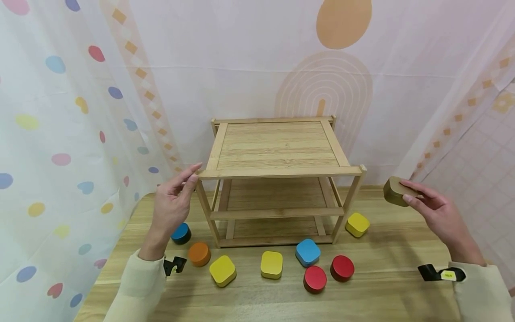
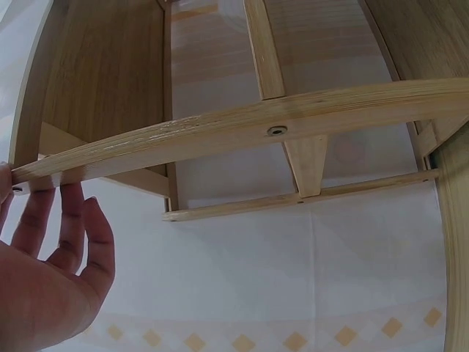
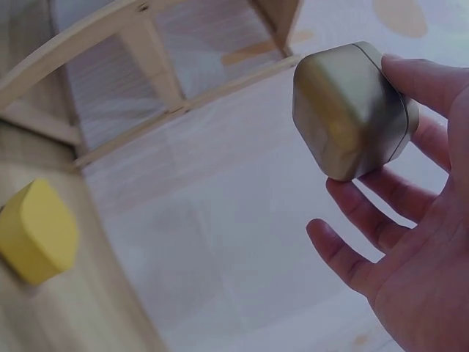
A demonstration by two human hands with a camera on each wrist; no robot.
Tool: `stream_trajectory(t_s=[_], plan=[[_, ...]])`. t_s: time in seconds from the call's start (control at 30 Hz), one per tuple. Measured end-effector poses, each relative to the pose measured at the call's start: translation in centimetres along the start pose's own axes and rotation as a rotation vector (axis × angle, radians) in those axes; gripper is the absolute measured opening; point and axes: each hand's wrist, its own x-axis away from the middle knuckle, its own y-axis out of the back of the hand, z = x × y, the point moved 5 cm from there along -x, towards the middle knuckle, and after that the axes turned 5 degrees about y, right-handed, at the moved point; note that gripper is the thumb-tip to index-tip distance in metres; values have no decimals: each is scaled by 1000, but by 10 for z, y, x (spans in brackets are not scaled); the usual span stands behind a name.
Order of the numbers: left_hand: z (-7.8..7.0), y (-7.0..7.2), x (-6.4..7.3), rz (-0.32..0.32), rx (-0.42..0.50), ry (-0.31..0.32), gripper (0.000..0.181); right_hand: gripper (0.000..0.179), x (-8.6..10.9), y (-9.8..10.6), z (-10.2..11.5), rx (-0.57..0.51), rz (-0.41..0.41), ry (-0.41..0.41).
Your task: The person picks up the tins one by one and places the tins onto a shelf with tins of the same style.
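Observation:
A gold rounded-square tin (image 3: 352, 110), its lid seam visible in the right wrist view, is pinched between the thumb and fingers of my right hand (image 1: 444, 214). It is held above the table, to the right of a two-tier wooden rack (image 1: 277, 172). At the rack's front left top corner, my left hand (image 1: 173, 201) grips the frame, thumb on one side and fingertips (image 2: 72, 194) on the other. A yellow rounded-square tin (image 1: 357, 225) lies on the table between the rack and my right hand.
Along the rack's front stand a blue round tin (image 1: 181, 233), an orange one (image 1: 199, 254), yellow square tins (image 1: 271, 264), a light blue square tin (image 1: 307, 252) and red round tins (image 1: 342, 268). A patterned curtain (image 1: 241, 58) hangs behind the wooden table (image 1: 382, 286).

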Motion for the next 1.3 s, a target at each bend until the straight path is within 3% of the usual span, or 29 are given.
stream_trajectory(t_s=[0.2,0.3,0.43,0.67,0.87,1.03,1.3], plan=[[2,-1,1,6,50,-11,29,41,-14,1,17,-50,-15,-24],[2,-1,1,0,70,-14,29,42,-22,-2,25,-125,-11,-51],[1,-1,1,-16,81,-19,28,42,-35,-6,39,-160,-23,-29],[3,-2,2,-22,102,-39,28,41,-53,-12,60,-129,-38,-23],[3,-3,3,-25,105,-38,27,40,-68,-25,81,-192,-26,46],[2,-2,4,-27,110,-27,27,39,-81,-41,98,-223,0,39],[4,-2,3,-29,116,-42,27,37,-104,-69,115,-236,76,147]])
